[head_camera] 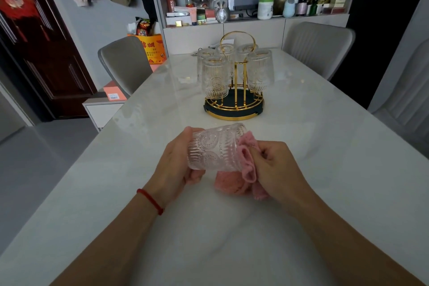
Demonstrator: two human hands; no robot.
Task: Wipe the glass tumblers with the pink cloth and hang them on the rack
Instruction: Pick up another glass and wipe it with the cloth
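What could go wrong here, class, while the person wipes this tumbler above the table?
1. The glass tumbler lies sideways in the left hand, above the hard table; a slip could crack it.
2. The right hand works the pink cloth at the rim; a hard twist might loosen the left hand's hold.
3. The rack looks crowded; hanging another may knock a neighbour.

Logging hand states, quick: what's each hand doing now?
Left hand: grips the embossed clear glass tumbler.
Right hand: pinches the pink knitted cloth at the tumbler's mouth.
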